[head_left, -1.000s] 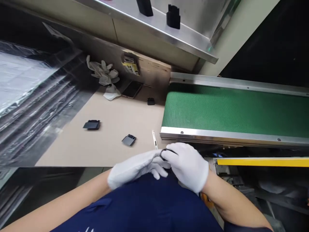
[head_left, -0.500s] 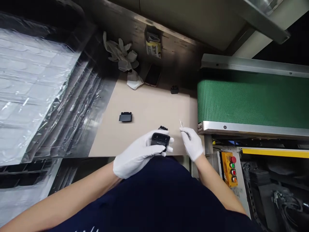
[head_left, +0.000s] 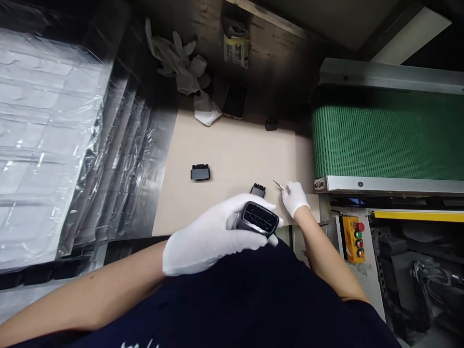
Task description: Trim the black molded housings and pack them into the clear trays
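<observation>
My left hand (head_left: pixel 213 232), in a white glove, is closed around a black plastic housing (head_left: pixel 259 219). The housing is tilted so that its open, ribbed end faces up toward me. On the beige board (head_left: pixel 232 145), just beyond those fingers, lies another black part (head_left: pixel 258 190), partly hidden. My right hand (head_left: pixel 294 197), also gloved, pinches a thin, pointed knife-like tool (head_left: pixel 278 185) whose tip points up and left over the board. Farther left on the board rests a black part (head_left: pixel 200 172) with a notched top edge. A smaller black piece (head_left: pixel 271 124) sits near the back edge.
Crumpled white gloves (head_left: pixel 181 65), a dark phone (head_left: pixel 235 100) and a yellow-and-white packet (head_left: pixel 236 48) lie at the back. A green conveyor belt (head_left: pixel 387 140) stands at right, above a yellow button box (head_left: pixel 353 239). Plastic-wrapped stacked trays (head_left: pixel 47 135) fill the left side.
My left hand has come closer to the camera and turned the housing, so its ribbed open end shows instead of its smooth face. The right hand's tool has tipped further left.
</observation>
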{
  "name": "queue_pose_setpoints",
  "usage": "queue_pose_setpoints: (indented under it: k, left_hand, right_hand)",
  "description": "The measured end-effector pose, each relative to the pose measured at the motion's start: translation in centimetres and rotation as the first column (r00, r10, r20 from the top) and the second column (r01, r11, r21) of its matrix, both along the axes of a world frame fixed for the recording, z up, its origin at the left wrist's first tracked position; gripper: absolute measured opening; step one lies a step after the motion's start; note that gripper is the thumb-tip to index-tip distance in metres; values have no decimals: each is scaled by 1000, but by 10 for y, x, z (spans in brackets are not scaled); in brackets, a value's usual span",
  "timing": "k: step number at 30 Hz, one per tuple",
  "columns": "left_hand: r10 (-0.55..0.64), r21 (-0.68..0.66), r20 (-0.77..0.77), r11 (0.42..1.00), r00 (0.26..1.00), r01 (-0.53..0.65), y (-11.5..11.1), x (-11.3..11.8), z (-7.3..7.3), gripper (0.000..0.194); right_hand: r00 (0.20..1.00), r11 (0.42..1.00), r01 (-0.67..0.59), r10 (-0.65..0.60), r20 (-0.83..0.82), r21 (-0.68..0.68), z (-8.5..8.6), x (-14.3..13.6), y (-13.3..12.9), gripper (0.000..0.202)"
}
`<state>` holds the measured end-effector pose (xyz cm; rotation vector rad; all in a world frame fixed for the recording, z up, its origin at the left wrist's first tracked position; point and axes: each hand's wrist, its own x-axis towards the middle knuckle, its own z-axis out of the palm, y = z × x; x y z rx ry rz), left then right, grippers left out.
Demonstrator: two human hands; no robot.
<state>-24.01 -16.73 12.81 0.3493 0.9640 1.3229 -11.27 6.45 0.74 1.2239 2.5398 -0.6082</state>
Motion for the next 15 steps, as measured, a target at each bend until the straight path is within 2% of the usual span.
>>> queue_pose_setpoints:
  k: [2, 4, 6, 7, 9, 11, 13, 15]
  left_hand:
    - [-3, 3, 12, 1000, 1000, 3, 1, -1, 1, 38]
    - [-2, -6, 6, 1000, 1000, 2, 3, 0, 3, 36]
    - [0, -27, -21, 1000, 1000, -1, 5, 2, 6, 36]
    - [0, -39, -41, 999, 999, -2, 6, 3, 7, 36]
    - [-11, -51, -96, 999, 995, 7, 8, 6, 10, 33]
    - [-25, -46, -151, 999, 988, 18, 8, 9, 11, 33]
    - [-23, -30, -189, 999, 982, 18, 8, 12, 12, 34]
    - [-21, -37, -213, 999, 977, 13, 8, 14, 12, 32]
  right_hand:
    - [994, 999, -36, 35, -104, -11, 22, 9, -8, 25]
    - [953, 994, -90, 67, -295, -64, 54, 20, -16, 28]
    - [837, 972, -201, 104, -537, -125, 93, 29, -25, 28]
    - [790, 960, -261, 150, -594, -104, 113, 32, -30, 29]
    - [766, 917, -399, 343, -544, 15, 151, 33, -41, 31]
    - [742, 835, -514, 547, -387, 195, 180, 29, -54, 28]
    - [714, 717, -596, 679, -170, 361, 198, 23, -66, 28]
    - [689, 605, -651, 724, 24, 458, 207, 15, -77, 25]
